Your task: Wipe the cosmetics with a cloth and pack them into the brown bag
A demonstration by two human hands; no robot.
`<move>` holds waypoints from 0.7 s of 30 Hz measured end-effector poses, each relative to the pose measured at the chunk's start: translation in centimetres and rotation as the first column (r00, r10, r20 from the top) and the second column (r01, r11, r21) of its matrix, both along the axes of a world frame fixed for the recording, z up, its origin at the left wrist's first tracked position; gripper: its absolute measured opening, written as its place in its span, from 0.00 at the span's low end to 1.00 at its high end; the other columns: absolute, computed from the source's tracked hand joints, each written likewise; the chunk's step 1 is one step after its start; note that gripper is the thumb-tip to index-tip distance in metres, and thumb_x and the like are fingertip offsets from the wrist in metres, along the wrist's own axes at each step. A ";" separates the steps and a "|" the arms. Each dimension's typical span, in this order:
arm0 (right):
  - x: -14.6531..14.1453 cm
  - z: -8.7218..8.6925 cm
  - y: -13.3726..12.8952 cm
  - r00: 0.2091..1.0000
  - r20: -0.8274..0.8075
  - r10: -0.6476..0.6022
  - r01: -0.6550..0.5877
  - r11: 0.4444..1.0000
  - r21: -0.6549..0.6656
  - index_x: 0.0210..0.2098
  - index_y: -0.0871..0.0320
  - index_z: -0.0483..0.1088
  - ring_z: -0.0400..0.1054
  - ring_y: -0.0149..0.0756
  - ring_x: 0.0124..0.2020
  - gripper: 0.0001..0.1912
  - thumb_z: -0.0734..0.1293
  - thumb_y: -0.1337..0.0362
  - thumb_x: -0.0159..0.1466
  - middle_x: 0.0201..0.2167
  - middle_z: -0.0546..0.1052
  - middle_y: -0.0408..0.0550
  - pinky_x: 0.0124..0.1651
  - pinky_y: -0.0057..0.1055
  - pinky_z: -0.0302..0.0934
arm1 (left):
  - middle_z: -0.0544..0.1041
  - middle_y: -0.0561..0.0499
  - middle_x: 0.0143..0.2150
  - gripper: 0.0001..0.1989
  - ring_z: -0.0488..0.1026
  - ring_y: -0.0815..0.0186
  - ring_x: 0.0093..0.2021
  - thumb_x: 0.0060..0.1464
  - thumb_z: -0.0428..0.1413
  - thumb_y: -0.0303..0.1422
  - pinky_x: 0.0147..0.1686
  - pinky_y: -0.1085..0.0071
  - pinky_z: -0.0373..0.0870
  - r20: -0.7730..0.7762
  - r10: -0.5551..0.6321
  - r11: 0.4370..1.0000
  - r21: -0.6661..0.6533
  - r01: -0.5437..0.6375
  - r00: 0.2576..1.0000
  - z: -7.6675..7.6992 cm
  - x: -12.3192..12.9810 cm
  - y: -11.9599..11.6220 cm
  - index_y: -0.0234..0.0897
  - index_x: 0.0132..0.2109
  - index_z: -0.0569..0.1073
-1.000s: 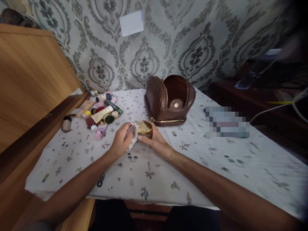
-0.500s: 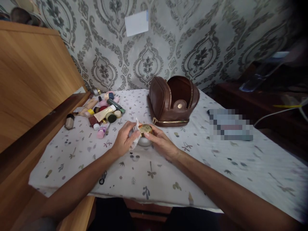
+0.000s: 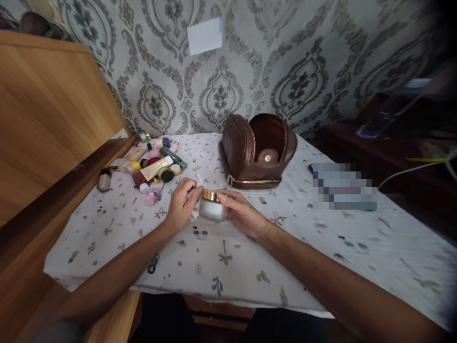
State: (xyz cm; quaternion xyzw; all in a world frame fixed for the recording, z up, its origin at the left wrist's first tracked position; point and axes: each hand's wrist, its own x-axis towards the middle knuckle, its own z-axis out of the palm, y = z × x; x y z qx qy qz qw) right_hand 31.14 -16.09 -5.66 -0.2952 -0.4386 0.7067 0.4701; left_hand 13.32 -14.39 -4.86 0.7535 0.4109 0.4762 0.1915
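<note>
The gold-lidded jar, in front of the brown bag, has turned its frosted side into view, now seemingly reachable for the white cloth in the curled left hand, while the half-closed right hand grips the jar.

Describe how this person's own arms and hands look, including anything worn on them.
The left hand and right hand are ungloved. The left forearm and right forearm are bare, with no watch or bracelet showing. A blurry grey patch at the picture's lower left may be a sleeve; I can't tell.
</note>
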 end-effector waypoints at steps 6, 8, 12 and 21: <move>0.1 -0.3 0.3 0.999 0.020 -0.048 0.049 0.999 -0.009 0.31 0.59 0.76 0.64 0.29 0.28 0.19 0.78 0.51 0.48 0.26 0.74 0.41 0.32 0.27 0.57 | 0.68 0.52 0.34 0.09 0.67 0.64 0.38 0.64 0.50 0.36 0.40 0.68 0.65 0.008 -0.040 0.999 0.031 0.040 0.999 0.4 -0.1 -0.3 0.39 0.35 0.68; 0.1 -0.5 0.4 0.997 0.026 -0.068 0.068 0.998 0.007 0.31 0.59 0.76 0.64 0.29 0.28 0.18 0.78 0.52 0.49 0.26 0.73 0.41 0.33 0.28 0.58 | 0.69 0.51 0.35 0.08 0.68 0.63 0.38 0.64 0.50 0.36 0.40 0.67 0.66 0.004 -0.047 0.999 0.019 0.047 0.999 0.6 -0.2 -0.4 0.39 0.37 0.69; 0.1 -0.8 0.5 0.992 0.038 -0.118 0.117 0.993 0.030 0.32 0.59 0.75 0.65 0.29 0.29 0.16 0.77 0.54 0.52 0.28 0.73 0.41 0.33 0.28 0.59 | 0.73 0.48 0.39 0.06 0.70 0.61 0.42 0.62 0.52 0.35 0.44 0.65 0.68 -0.018 -0.074 0.994 0.084 0.076 0.997 0.8 -0.2 -0.5 0.39 0.40 0.72; 0.2 -0.9 0.5 0.992 0.011 -0.125 0.124 0.992 0.020 0.42 0.54 0.77 0.68 0.31 0.35 0.21 0.78 0.58 0.50 0.37 0.74 0.43 0.32 0.27 0.64 | 0.75 0.45 0.45 0.09 0.70 0.58 0.47 0.62 0.52 0.35 0.50 0.59 0.67 -0.168 -0.095 0.956 0.260 0.137 0.981 0.9 0.1 -1.2 0.39 0.45 0.75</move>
